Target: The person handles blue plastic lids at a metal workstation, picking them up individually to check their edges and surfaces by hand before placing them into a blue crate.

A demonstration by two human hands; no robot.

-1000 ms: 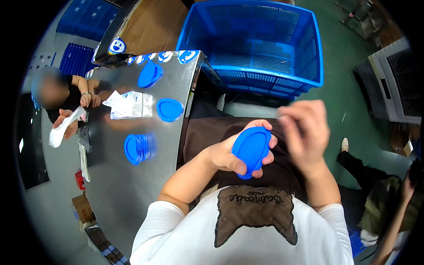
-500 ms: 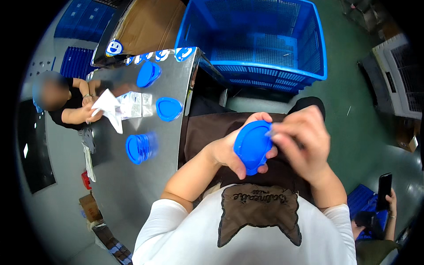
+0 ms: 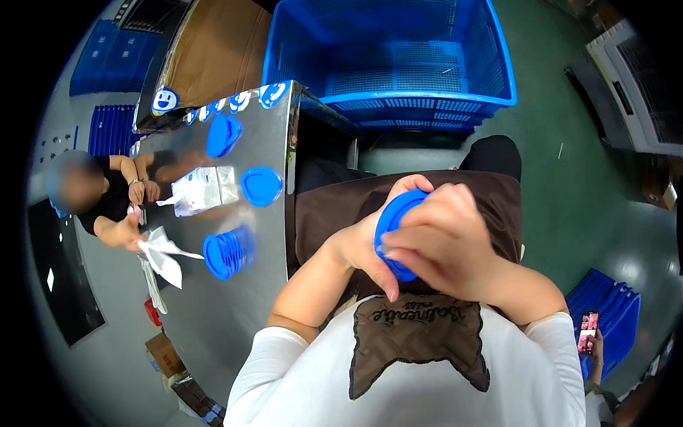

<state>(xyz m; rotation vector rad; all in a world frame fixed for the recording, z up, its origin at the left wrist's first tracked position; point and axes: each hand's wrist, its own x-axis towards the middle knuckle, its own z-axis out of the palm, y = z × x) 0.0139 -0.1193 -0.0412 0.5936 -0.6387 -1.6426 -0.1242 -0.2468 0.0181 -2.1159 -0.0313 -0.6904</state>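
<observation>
My left hand [image 3: 361, 249] grips a rounded blue plastic lid [image 3: 391, 216] above my lap, thumb on the near side and fingers behind. Across the lid's face lies my right hand [image 3: 455, 238], its fingers pinched together near the left rim and slightly blurred. Whatever may be between those fingertips is too small to make out. To the left, on the metal table [image 3: 206, 320], are a stack of blue lids [image 3: 223, 256], a single blue lid [image 3: 261, 186] and a small pile of blue lids [image 3: 223, 135].
A soft pack of tissues [image 3: 199, 192] lies among the lids. Beyond it a person's hand [image 3: 126, 231] holds a white tissue [image 3: 163, 260]. A large blue crate [image 3: 427, 103] stands ahead. At lower right, another person's hand holds a phone [image 3: 588, 331].
My right hand has moved left across the lid, from its right edge to near its left rim. The other person's tissue has moved from beside the pack toward the lid stack.
</observation>
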